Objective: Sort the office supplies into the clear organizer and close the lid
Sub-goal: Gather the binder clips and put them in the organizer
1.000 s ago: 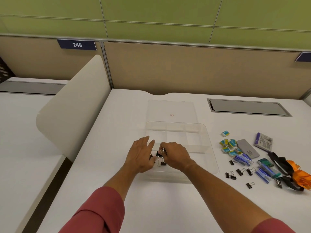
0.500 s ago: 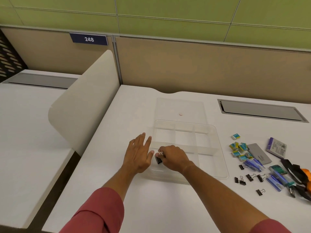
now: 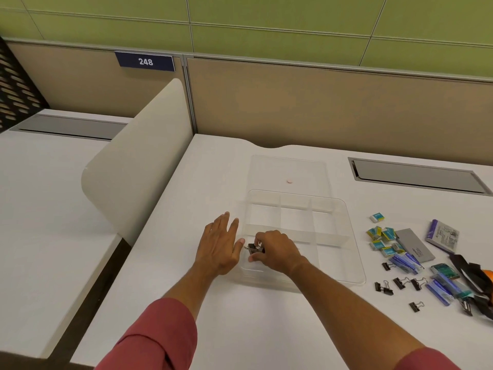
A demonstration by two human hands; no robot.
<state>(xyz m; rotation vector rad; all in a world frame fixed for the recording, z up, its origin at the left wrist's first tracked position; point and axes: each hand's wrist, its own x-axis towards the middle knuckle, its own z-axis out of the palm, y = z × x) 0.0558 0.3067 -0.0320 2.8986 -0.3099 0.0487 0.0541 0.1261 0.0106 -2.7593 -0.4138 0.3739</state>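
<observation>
A: Start with the biggest thing. Where is the white desk (image 3: 240, 329) and what sits on it?

B: It fills the view. The clear organizer (image 3: 354, 263) rests in the middle, its lid (image 3: 288, 169) lying flat just behind it, as it did half a second ago.

A: And the hands?

B: The left hand (image 3: 218, 249) lies flat, fingers together and stretched out, against the organizer's near-left corner. The right hand (image 3: 274, 249) is curled over the front-left compartment, thumb and fingertips pinching black binder clips (image 3: 254, 248). A second ago those clips showed between both hands; now the right hand covers most of them and sits lower in the tray.

A: What is left outside?

B: On the right: a grey pad (image 3: 414, 245), small teal boxes (image 3: 381, 233), blue packets (image 3: 440, 289) and loose binder clips (image 3: 400, 283), all unmoved on the desk.
</observation>
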